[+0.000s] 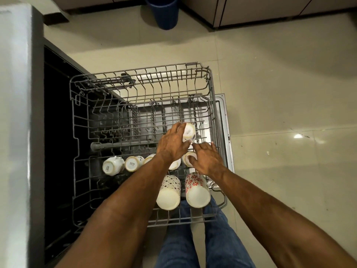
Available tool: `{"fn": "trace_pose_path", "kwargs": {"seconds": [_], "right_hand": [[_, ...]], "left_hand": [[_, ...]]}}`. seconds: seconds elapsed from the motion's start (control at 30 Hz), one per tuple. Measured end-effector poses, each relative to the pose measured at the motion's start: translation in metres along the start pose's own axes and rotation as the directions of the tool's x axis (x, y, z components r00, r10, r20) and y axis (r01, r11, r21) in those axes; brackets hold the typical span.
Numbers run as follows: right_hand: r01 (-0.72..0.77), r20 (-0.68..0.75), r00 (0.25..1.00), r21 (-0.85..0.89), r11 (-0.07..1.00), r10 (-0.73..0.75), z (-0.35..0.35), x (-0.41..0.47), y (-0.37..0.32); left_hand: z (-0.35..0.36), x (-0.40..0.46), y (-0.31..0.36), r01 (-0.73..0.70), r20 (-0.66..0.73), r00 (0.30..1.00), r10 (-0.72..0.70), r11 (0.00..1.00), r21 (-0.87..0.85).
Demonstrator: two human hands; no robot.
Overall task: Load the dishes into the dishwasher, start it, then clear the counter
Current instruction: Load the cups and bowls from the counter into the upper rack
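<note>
Loading is partway: the left hand [172, 145] grip holds a cup [189, 132] over the rack [210, 89]; right hand [206, 159], grip wide, beside it. Cups [123, 165] and tumblers [183, 192] sit nearer. Starting remains.

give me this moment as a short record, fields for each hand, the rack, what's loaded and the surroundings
left hand: left hand grips an upturned white cup, base up
right hand: right hand lies open beside it, fingers over another cup
rack: upper rack pulled out of the dishwasher, far half bare
loaded: a row of upturned cups; two patterned tumblers at the near edge
surroundings: blue bin on the tiled floor
</note>
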State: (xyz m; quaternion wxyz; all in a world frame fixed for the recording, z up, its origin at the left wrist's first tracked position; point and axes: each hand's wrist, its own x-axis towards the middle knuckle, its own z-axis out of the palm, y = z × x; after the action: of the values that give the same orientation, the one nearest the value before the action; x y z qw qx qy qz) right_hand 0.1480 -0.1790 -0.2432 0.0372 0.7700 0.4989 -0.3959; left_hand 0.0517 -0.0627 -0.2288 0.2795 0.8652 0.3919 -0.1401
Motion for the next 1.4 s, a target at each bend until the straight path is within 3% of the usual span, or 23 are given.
{"fn": "trace_pose_path", "kwargs": {"seconds": [0.23,0.5,0.77,0.93,1.17,1.4], "right_hand": [[0.028,-0.036,0.999,-0.083,0.996,-0.031,-0.027,-0.030,-0.007],[0.028,-0.191,0.981,-0.008,1.000,-0.029,-0.059,-0.086,-0.044],[0.110,-0.257,0.960,-0.030,0.993,-0.114,-0.079,-0.121,-0.092],[0.224,-0.297,0.921,-0.131,0.966,-0.254,-0.097,-0.131,-0.123],[0.428,-0.303,0.814,-0.265,0.864,-0.496,-0.112,-0.154,-0.173],[0.617,-0.226,0.665,-0.371,0.694,-0.712,-0.097,-0.186,-0.221]], "left_hand": [[-0.023,-0.047,-0.002,0.007,-0.054,0.999,-0.006,1.000,0.015],[-0.056,-0.119,-0.008,-0.022,-0.034,0.999,0.027,0.988,0.150],[-0.099,-0.173,-0.022,0.024,-0.147,0.989,0.003,0.983,0.183],[-0.120,-0.207,-0.031,0.108,-0.282,0.958,-0.059,0.981,0.163],[-0.137,-0.275,-0.031,0.299,-0.476,0.848,-0.233,0.952,0.067],[-0.126,-0.365,-0.039,0.513,-0.564,0.685,-0.460,0.855,-0.075]]}}
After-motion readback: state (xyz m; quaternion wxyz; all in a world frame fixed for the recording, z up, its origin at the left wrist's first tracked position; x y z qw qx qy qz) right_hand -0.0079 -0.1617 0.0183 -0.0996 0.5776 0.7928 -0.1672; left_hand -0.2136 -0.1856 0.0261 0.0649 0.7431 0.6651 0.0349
